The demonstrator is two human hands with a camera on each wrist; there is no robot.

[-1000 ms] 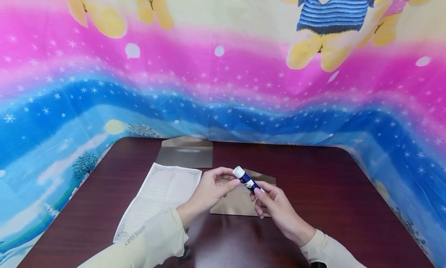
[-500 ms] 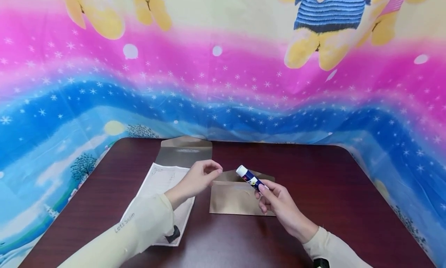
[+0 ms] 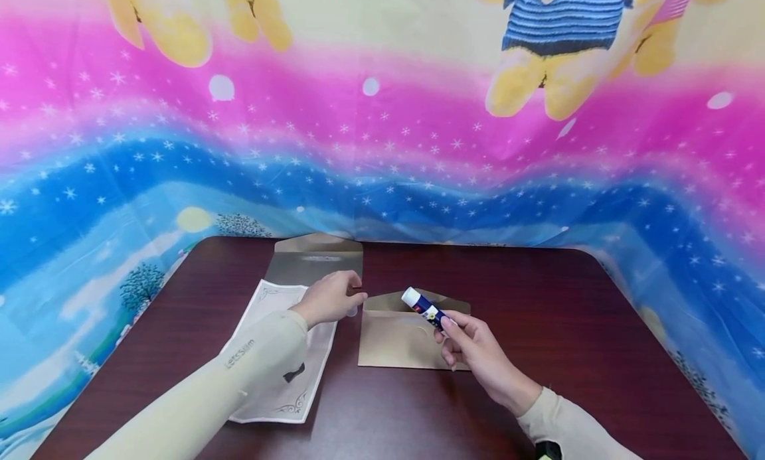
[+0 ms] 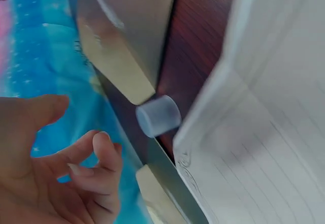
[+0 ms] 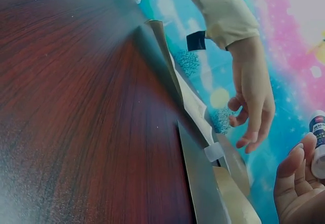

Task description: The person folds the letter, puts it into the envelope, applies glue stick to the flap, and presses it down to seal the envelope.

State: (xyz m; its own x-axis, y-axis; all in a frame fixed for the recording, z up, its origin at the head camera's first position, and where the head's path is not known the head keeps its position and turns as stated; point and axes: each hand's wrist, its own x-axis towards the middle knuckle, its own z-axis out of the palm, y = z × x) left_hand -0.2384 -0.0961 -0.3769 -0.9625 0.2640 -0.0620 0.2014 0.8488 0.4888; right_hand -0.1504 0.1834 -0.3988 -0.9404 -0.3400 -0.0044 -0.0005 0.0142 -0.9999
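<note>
My right hand (image 3: 481,350) holds a navy-blue glue stick (image 3: 429,314), its white end pointing up and left over the near gold envelope (image 3: 394,340). In the right wrist view the glue stick (image 5: 319,132) shows at the right edge. My left hand (image 3: 329,299) is above the upper end of the lined letter sheet (image 3: 319,350), its fingers loosely bent with nothing between them. A translucent cap (image 4: 158,116) is just below and apart from the left fingers, between the sheet and the near envelope. Whether the cap touches the table cannot be told.
A second envelope (image 3: 287,267) lies at the back left with its flap up and a whitish smear near the flap fold. The near envelope's flap is also up. The dark wooden table (image 3: 568,327) backs onto a patterned curtain (image 3: 418,148).
My left hand has moved left, away from the glue stick, and let go of the translucent cap. The right hand has stayed nearly in place with the glue stick.
</note>
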